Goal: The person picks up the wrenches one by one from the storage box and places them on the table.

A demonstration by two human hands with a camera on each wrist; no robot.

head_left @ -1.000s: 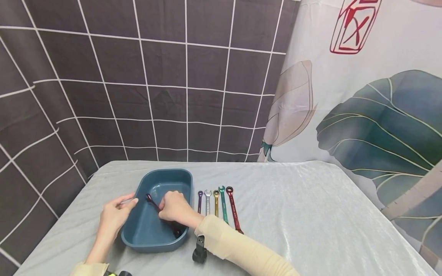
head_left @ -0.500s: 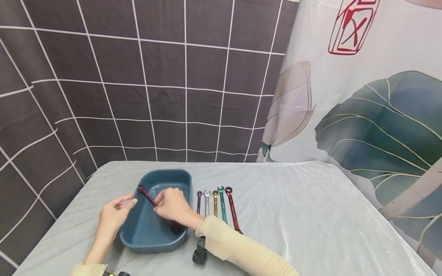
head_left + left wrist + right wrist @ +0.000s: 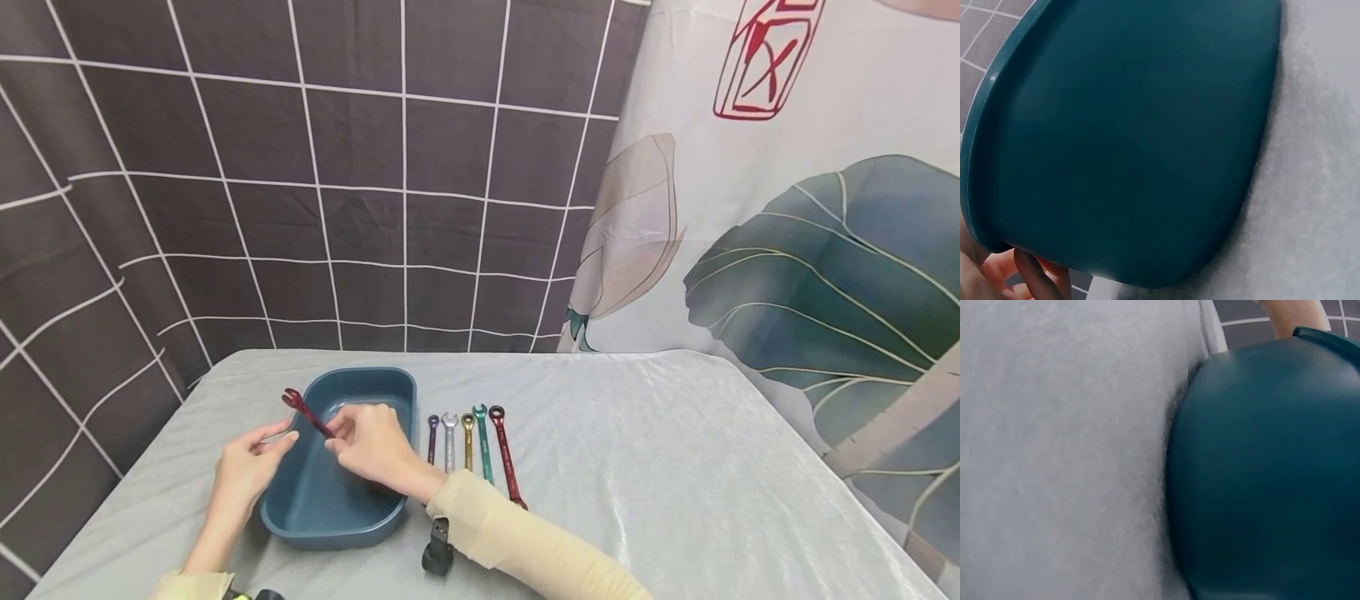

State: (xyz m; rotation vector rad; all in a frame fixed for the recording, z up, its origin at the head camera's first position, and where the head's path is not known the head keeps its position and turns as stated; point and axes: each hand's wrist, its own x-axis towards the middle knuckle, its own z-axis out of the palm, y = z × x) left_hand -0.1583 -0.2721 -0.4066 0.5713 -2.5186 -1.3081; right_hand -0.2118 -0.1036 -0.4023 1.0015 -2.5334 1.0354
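Observation:
My right hand (image 3: 378,446) pinches a dark red wrench (image 3: 306,411) over the blue plastic basin (image 3: 322,537). The wrench slants up and left, its open-jaw end just past the basin's left rim; its other end is hidden behind the hand. At that left rim, my left hand (image 3: 246,471) grips the edge between thumb and fingers. In the left wrist view, curled fingers (image 3: 1032,275) show at the rim beside the basin's outer wall (image 3: 1129,150). The right wrist view has only the basin's outside (image 3: 1266,469) and part of a forearm; the wrench is out of its sight.
Right of the basin lies a row of wrenches: purple (image 3: 432,437), silver (image 3: 450,442), gold (image 3: 468,442), green (image 3: 483,446) and red (image 3: 507,454). A pale grey cloth (image 3: 675,467) covers the table. Behind it hangs a dark checked curtain (image 3: 360,225).
The dark red wrench has come up from inside the basin, moving up and left in my right hand, so its end now passes the rim. My left hand stays at the rim.

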